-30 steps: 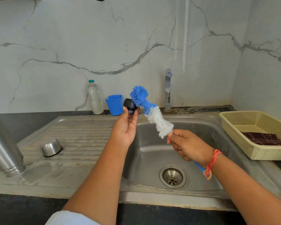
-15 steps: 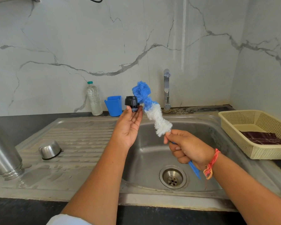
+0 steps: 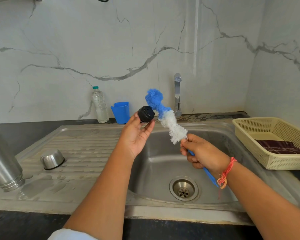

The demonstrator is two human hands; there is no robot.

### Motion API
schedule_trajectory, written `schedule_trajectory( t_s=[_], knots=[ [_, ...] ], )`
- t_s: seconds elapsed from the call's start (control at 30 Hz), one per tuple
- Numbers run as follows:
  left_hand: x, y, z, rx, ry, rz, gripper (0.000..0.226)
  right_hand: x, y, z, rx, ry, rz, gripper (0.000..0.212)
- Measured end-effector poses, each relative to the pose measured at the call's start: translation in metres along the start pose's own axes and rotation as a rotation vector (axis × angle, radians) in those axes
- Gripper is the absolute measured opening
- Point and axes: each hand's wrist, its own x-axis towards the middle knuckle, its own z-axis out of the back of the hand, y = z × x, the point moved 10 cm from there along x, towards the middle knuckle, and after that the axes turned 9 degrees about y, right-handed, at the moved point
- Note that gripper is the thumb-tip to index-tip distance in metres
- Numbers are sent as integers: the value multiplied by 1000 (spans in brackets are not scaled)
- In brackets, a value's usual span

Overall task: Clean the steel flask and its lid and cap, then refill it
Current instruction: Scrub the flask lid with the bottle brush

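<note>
My left hand (image 3: 137,135) holds the small black flask lid (image 3: 146,113) at its fingertips, raised above the sink's left edge. My right hand (image 3: 203,153) grips the blue handle of a bottle brush (image 3: 166,116) with blue and white bristles. The bristles lie against the lid's right side. The steel flask (image 3: 3,158) stands upside down on the drainboard at the far left, partly cut off by the frame. The steel cap (image 3: 52,159) lies upside down on the drainboard.
The steel sink basin (image 3: 163,170) with its drain (image 3: 183,188) lies below my hands. A tap (image 3: 177,94), a blue cup (image 3: 120,112) and a plastic water bottle (image 3: 100,104) stand at the back wall. A cream basket (image 3: 249,132) holding a dark cloth sits at the right.
The lid has turned in my left hand so that its top now faces me. The brush has slid slightly along the lid's side. The flask and the cap have not moved.
</note>
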Motion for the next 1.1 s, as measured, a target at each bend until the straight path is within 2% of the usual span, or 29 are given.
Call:
schedule_trajectory(
  t_s=[0.1, 0.2, 0.43, 0.6, 0.7, 0.8, 0.87, 0.97, 1.1],
  knots=[
    [0, -4, 9, -52, -76, -31, 17, 1, 2, 9, -109, -62, 7, 18],
    [1, -12, 21, -98, -146, -84, 14, 1, 3, 13, -114, -65, 4, 24],
    [-1, -16, 23, 71, -151, -111, 13, 1, 2, 11, -117, -32, -6, 28],
    [0, -15, 18, 171, -117, -135, 27, 2, 0, 13, -100, -37, 5, 27],
    [-2, -20, 27, 105, -180, -167, 33, 3, -2, 9, -119, 8, 6, 28],
    [-3, -24, 37, 88, -238, -172, 24, 4, -5, 7, -188, 30, 1, 29],
    [-5, -23, 41, 87, -281, -165, 24, 4, -5, 8, -240, 22, 4, 30],
    [-7, -21, 45, 87, -329, -143, 34, 4, -4, 10, -287, 1, 13, 29],
    [-8, -21, 50, 77, -369, -136, 34, 4, -2, 14, -329, -51, 28, 30]
  ],
)
